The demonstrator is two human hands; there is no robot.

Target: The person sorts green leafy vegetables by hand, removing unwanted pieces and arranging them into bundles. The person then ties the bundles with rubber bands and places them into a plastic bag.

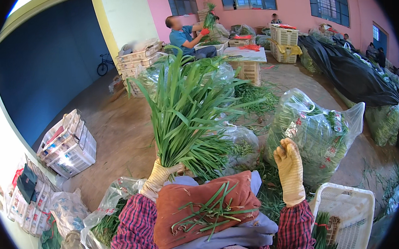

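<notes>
My left hand (160,176), in a cream work glove, grips a large bunch of green garlic chives (182,126) near the base. The long leaves fan up and away from me. My right hand (290,175), gloved alike, is raised to the right with its fingers bent and nothing visible in it. Between my forearms a rust-brown cloth cushion (172,228) lies across my lap on grey-blue cloth (243,238). Loose leaves and trimmings (215,209) are scattered over it.
A clear plastic bag of greens (313,140) stands beyond my right hand. At lower right, a white plastic crate (357,214) holds a red-banded bundle (320,232). Another open bag (104,209) sits left. White crates (71,145) stand farther left. A person (185,37) sits ahead, handling greens.
</notes>
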